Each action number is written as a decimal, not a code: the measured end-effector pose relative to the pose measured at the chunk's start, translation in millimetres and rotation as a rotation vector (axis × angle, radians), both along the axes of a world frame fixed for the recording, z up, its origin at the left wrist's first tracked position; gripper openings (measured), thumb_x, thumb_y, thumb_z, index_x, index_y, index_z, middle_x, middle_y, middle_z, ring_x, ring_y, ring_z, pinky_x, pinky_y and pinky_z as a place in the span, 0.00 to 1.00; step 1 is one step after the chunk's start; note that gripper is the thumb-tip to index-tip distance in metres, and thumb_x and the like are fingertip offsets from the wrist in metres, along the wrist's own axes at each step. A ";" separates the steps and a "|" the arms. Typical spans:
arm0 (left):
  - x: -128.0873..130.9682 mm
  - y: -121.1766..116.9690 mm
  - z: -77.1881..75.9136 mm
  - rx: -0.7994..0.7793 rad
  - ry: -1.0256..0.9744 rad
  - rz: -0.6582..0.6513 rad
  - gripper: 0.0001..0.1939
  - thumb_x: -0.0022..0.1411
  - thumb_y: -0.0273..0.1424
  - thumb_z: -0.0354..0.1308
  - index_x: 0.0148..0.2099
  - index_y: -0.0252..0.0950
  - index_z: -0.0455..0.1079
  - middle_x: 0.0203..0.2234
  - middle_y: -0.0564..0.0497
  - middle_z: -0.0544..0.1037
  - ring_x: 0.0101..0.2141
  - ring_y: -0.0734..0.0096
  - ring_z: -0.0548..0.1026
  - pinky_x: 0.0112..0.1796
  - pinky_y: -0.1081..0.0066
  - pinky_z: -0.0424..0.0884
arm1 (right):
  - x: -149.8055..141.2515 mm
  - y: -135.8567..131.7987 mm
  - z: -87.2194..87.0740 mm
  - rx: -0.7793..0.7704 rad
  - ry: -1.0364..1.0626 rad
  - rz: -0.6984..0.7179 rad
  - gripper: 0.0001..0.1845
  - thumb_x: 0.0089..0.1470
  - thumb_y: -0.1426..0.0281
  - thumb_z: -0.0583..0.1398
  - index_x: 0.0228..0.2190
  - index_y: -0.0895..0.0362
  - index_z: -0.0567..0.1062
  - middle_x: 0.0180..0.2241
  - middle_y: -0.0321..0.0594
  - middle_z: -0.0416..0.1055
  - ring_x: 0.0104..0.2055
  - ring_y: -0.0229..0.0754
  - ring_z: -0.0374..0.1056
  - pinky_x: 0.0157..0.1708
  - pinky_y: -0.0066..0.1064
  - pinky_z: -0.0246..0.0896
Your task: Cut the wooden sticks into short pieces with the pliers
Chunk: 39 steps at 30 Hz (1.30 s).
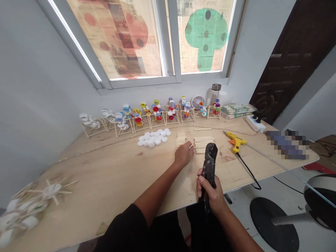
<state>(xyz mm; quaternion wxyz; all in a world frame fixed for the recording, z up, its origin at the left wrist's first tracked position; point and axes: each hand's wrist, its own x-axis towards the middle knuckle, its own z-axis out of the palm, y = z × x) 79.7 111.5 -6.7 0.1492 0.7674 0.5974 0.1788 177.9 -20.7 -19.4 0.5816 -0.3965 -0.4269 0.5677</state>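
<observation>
My right hand [211,192] is wrapped around the handles of a black pipe cutter [210,161], held upright over the table's front edge with its jaw end up. My left hand [183,154] reaches onto the table with its fingers pinched on a short wooden stick [191,146], mostly hidden by the fingers. Just beyond it lies a pile of short wooden sticks [180,138]. To its right is a row of longer wooden sticks [203,144]. White bottle caps [153,138] are grouped to the left of the sticks.
Several stick frames with coloured cap wheels [157,113] line the back. A yellow glue gun [236,141] with a cord lies right, near a white power strip [255,123] and bagged sticks [237,111]. Cap-and-stick wheels [51,191] lie front left. A bottle [215,92] and small fan [198,102] stand behind.
</observation>
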 end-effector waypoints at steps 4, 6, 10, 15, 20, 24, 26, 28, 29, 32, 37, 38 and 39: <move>-30.1 -26.6 2.4 0.021 -0.085 -0.040 0.10 0.61 0.32 0.43 0.35 0.38 0.65 0.30 0.52 0.75 0.31 0.72 0.72 0.31 0.75 0.62 | 0.1 -0.5 -1.2 -0.015 0.009 -0.006 0.17 0.49 0.57 0.58 0.34 0.57 0.63 0.18 0.28 0.61 0.16 0.33 0.57 0.17 0.26 0.51; -48.9 -42.7 2.6 0.029 -0.100 -0.029 0.10 0.61 0.32 0.43 0.35 0.38 0.65 0.28 0.53 0.75 0.30 0.72 0.72 0.30 0.75 0.62 | 0.4 -0.6 -1.6 -0.007 0.005 -0.010 0.17 0.49 0.57 0.58 0.34 0.57 0.64 0.18 0.29 0.61 0.16 0.33 0.57 0.18 0.26 0.52; -76.9 -68.5 -0.3 0.023 0.029 0.051 0.08 0.60 0.32 0.45 0.35 0.39 0.65 0.26 0.52 0.74 0.28 0.69 0.71 0.26 0.74 0.58 | 0.9 -1.0 -1.6 -0.001 0.015 -0.007 0.17 0.49 0.58 0.58 0.34 0.57 0.64 0.18 0.29 0.61 0.16 0.33 0.58 0.18 0.26 0.51; -81.5 -82.3 -10.3 0.030 0.144 0.043 0.05 0.59 0.29 0.48 0.36 0.40 0.65 0.32 0.51 0.74 0.32 0.67 0.72 0.28 0.73 0.58 | 1.5 -2.3 -1.8 0.025 0.031 -0.019 0.14 0.50 0.60 0.59 0.33 0.57 0.65 0.19 0.29 0.62 0.17 0.32 0.59 0.19 0.26 0.52; -78.9 -91.0 -17.9 0.085 0.086 0.066 0.07 0.60 0.31 0.46 0.37 0.40 0.65 0.37 0.51 0.73 0.34 0.69 0.71 0.30 0.73 0.60 | 2.7 -4.0 -3.0 0.028 0.030 -0.008 0.14 0.49 0.61 0.59 0.34 0.57 0.65 0.18 0.28 0.61 0.17 0.32 0.59 0.17 0.25 0.52; -74.6 -92.5 -18.1 0.147 0.021 0.105 0.09 0.62 0.31 0.44 0.37 0.38 0.65 0.37 0.51 0.72 0.37 0.71 0.70 0.34 0.74 0.62 | 3.1 -3.7 -2.9 0.043 0.021 0.003 0.13 0.49 0.62 0.59 0.33 0.57 0.65 0.18 0.28 0.62 0.17 0.31 0.59 0.18 0.24 0.52; -68.7 -90.5 -18.3 0.169 0.001 0.111 0.09 0.62 0.31 0.45 0.37 0.37 0.66 0.36 0.51 0.72 0.39 0.72 0.69 0.37 0.74 0.62 | 3.1 -3.0 -3.1 0.051 0.019 0.008 0.13 0.49 0.62 0.59 0.33 0.57 0.66 0.19 0.28 0.62 0.17 0.31 0.59 0.18 0.24 0.52; -61.0 -88.2 -19.2 0.183 -0.003 0.107 0.09 0.61 0.32 0.46 0.36 0.38 0.67 0.35 0.51 0.72 0.40 0.70 0.68 0.39 0.73 0.61 | 3.4 -2.1 -3.8 0.057 0.020 0.015 0.14 0.48 0.61 0.60 0.33 0.57 0.66 0.18 0.28 0.62 0.17 0.31 0.59 0.18 0.24 0.52; -57.2 -87.4 -19.9 0.188 0.000 0.106 0.09 0.61 0.32 0.47 0.36 0.38 0.68 0.35 0.51 0.72 0.40 0.69 0.68 0.39 0.71 0.61 | 3.6 -1.7 -4.3 0.059 0.022 0.019 0.14 0.48 0.61 0.60 0.33 0.57 0.66 0.18 0.28 0.62 0.16 0.31 0.59 0.17 0.24 0.52; -49.1 -86.7 -22.1 0.193 0.026 0.098 0.07 0.59 0.32 0.51 0.36 0.39 0.68 0.35 0.50 0.72 0.40 0.66 0.67 0.38 0.68 0.59 | 4.4 -0.6 -6.0 0.060 0.031 0.035 0.14 0.47 0.61 0.60 0.32 0.57 0.66 0.18 0.29 0.63 0.16 0.32 0.59 0.16 0.24 0.52; -47.0 -88.6 -22.6 0.177 0.066 0.076 0.06 0.59 0.31 0.50 0.36 0.38 0.67 0.35 0.49 0.71 0.41 0.64 0.65 0.39 0.66 0.57 | 5.2 -0.8 -7.4 0.048 0.044 0.039 0.15 0.46 0.61 0.61 0.32 0.57 0.67 0.19 0.29 0.64 0.16 0.33 0.60 0.16 0.25 0.54; -47.0 -88.7 -22.2 0.170 0.070 0.073 0.06 0.59 0.31 0.50 0.35 0.37 0.67 0.35 0.48 0.71 0.41 0.63 0.65 0.39 0.65 0.57 | 5.3 -1.0 -7.5 0.045 0.044 0.038 0.15 0.45 0.60 0.61 0.32 0.57 0.67 0.19 0.29 0.64 0.16 0.33 0.60 0.16 0.25 0.54; -46.7 -88.5 -21.7 0.163 0.072 0.069 0.06 0.59 0.31 0.50 0.35 0.37 0.67 0.36 0.48 0.70 0.41 0.63 0.65 0.40 0.65 0.57 | 5.4 -1.2 -7.5 0.043 0.043 0.037 0.15 0.45 0.60 0.61 0.32 0.57 0.67 0.19 0.29 0.64 0.16 0.33 0.60 0.16 0.25 0.54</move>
